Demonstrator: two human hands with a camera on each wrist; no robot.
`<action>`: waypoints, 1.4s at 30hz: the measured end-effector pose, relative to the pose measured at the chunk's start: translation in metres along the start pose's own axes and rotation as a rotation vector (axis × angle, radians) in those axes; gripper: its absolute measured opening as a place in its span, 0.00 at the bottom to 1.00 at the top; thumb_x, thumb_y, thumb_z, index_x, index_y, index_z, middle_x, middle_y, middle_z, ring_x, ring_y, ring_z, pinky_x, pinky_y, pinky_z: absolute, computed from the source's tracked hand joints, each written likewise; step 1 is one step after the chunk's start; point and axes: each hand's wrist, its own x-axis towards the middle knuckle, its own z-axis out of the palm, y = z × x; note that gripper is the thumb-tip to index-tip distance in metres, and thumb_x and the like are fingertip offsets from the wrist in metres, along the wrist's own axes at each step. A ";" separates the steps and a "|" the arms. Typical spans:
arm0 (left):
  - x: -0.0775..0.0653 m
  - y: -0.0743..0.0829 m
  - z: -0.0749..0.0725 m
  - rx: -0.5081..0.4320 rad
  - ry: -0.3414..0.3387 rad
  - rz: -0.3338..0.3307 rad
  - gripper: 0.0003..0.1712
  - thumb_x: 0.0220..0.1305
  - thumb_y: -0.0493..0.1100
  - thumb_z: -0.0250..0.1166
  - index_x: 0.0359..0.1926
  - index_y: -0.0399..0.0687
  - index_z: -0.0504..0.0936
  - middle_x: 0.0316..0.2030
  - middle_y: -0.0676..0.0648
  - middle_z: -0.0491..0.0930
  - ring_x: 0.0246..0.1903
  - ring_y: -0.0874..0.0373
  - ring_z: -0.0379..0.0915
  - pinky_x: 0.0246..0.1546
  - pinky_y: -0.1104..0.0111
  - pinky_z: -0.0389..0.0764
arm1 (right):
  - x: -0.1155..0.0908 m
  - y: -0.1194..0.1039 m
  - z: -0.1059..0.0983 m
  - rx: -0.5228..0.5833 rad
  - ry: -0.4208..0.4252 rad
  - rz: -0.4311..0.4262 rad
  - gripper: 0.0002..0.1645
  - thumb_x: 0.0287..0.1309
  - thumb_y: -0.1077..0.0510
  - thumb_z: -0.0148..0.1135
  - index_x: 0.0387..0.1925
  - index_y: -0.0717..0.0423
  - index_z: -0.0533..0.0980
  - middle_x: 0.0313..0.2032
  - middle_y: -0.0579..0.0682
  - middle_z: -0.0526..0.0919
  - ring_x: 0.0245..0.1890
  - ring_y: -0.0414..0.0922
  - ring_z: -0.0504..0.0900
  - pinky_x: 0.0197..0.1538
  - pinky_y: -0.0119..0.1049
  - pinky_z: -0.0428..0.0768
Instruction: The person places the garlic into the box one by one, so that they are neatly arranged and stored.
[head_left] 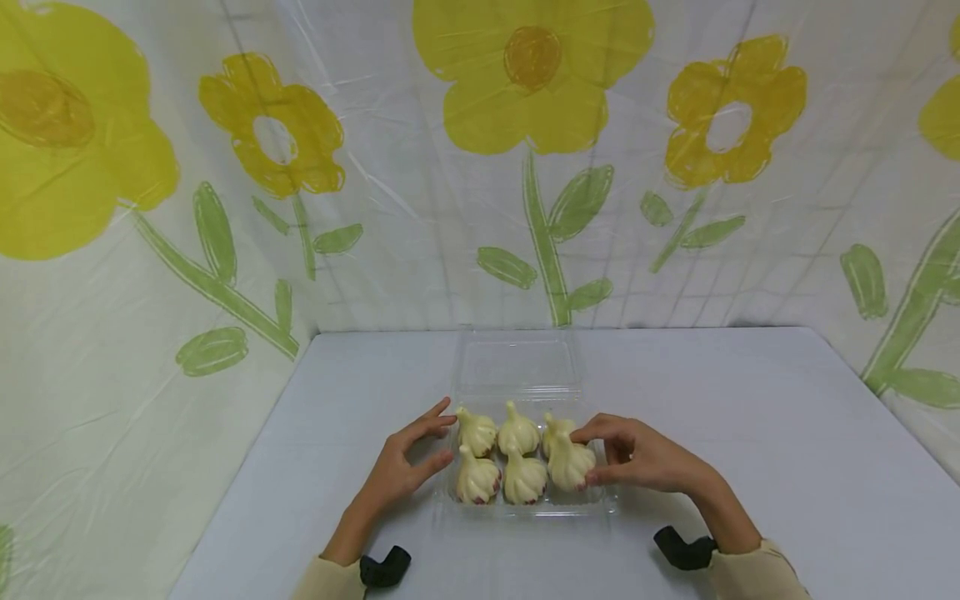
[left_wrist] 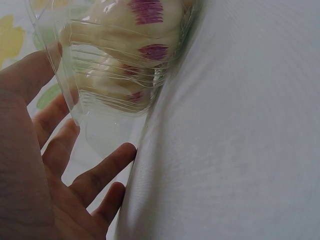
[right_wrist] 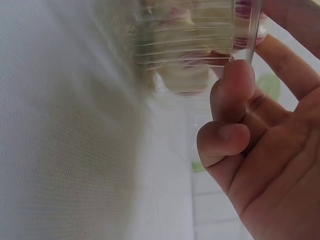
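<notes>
A clear plastic clamshell box (head_left: 525, 511) with ribbed sides holds several pale garlic bulbs (head_left: 477, 481), set in two rows; purple marks show on their undersides in the left wrist view. My right hand (head_left: 651, 454) pinches a garlic bulb (head_left: 570, 467) between thumb and fingers at the front right of the box. That bulb partly hides another bulb (head_left: 551, 427) behind it. My left hand (head_left: 402, 462) is at the box's left side, fingers spread and fairly straight. In the left wrist view its fingertips (left_wrist: 57, 50) lie along the box's clear rim.
The box's hinged lid (head_left: 517, 360) lies folded back toward the far edge of the white-covered table (head_left: 360, 367). Behind hangs a white curtain (head_left: 405, 250) printed with yellow flowers. A black strap-like piece (head_left: 386, 568) is at the left wrist, another (head_left: 684, 550) at the right.
</notes>
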 end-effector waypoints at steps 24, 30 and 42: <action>-0.001 -0.003 0.000 0.007 -0.003 -0.020 0.26 0.66 0.38 0.69 0.64 0.45 0.79 0.75 0.43 0.67 0.55 0.46 0.81 0.63 0.55 0.75 | 0.006 -0.011 0.012 -0.197 0.004 0.136 0.19 0.59 0.51 0.74 0.52 0.44 0.84 0.43 0.44 0.83 0.25 0.34 0.76 0.31 0.31 0.76; -0.002 -0.003 0.000 0.006 -0.008 -0.038 0.26 0.66 0.39 0.69 0.65 0.46 0.79 0.75 0.44 0.66 0.56 0.46 0.81 0.63 0.54 0.75 | 0.006 -0.010 0.012 -0.200 0.001 0.126 0.19 0.59 0.51 0.74 0.53 0.45 0.84 0.43 0.44 0.83 0.25 0.33 0.75 0.30 0.31 0.76; -0.001 0.000 0.000 0.012 -0.005 -0.031 0.26 0.65 0.38 0.69 0.64 0.43 0.79 0.75 0.43 0.67 0.55 0.46 0.81 0.62 0.51 0.75 | 0.003 -0.009 0.006 -0.198 0.044 0.041 0.19 0.62 0.50 0.71 0.53 0.48 0.83 0.46 0.48 0.87 0.21 0.29 0.66 0.25 0.27 0.72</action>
